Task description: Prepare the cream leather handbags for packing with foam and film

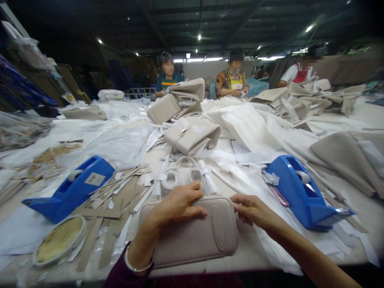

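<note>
A beige handbag with an oval stitched patch lies at the table's front edge, its wrapped handles pointing away from me. My left hand grips the bag's upper edge, thumb on the near face and fingers curled toward the far side. At the upper right corner, my right hand pinches the bag's edge; its fingertips are partly hidden. Blue tape dispensers stand on both sides, one to the left and another to the right. A pink-handled cutter lies beside the right one.
Beige straps and a round dish of yellowish material are at left. Beyond the handles sits a buckled bag, with piled bags and white foam sheets behind. Several people work across the table, one in a yellow apron.
</note>
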The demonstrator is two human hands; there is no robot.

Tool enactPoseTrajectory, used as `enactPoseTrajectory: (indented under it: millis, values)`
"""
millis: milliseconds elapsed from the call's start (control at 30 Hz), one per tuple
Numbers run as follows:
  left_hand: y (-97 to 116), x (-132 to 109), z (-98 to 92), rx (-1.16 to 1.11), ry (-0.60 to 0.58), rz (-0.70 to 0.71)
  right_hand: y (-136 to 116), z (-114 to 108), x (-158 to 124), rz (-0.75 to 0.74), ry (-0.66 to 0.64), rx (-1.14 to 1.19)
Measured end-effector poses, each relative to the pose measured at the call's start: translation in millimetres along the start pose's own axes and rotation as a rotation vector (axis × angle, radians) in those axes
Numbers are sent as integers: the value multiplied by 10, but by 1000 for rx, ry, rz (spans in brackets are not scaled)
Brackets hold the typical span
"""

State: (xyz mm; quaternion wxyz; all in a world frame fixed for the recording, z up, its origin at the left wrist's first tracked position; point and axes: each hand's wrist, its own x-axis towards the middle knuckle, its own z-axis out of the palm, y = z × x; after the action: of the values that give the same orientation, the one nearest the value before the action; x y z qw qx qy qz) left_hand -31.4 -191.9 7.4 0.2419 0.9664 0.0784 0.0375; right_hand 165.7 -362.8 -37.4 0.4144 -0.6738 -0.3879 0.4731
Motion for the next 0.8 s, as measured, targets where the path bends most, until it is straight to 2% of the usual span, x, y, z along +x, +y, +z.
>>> enactPoseTrajectory:
  millis: [100, 167, 233, 333, 433, 533, 633, 733, 800]
  values:
    - [7, -18, 14, 52, 42, 7, -178, 40, 126, -268, -113, -174]
    - [-8, -22, 19, 68, 20, -3, -198, -32, 105, -353, -176, -263]
    - [-26, -25, 21, 77, -8, -6, -133, -125, 43, -292, -133, -281]
    - [-33, -34, 23, 91, -7, 15, 11, -163, -4, -156, 47, -178]
    - [-6, -45, 22, 101, 29, 43, 44, 2, 81, -124, 171, -18]
    - [19, -49, 8, 104, 59, 55, -32, 206, 227, -118, 264, 130]
    - [17, -78, 1, 113, 84, 48, -93, 254, 257, -90, 225, 164]
    - [22, -134, 37, 128, 92, 38, -82, 251, 245, -127, 87, 9]
    - [-1, -121, 71, 135, 68, 28, -63, 369, 412, -194, 98, -134]
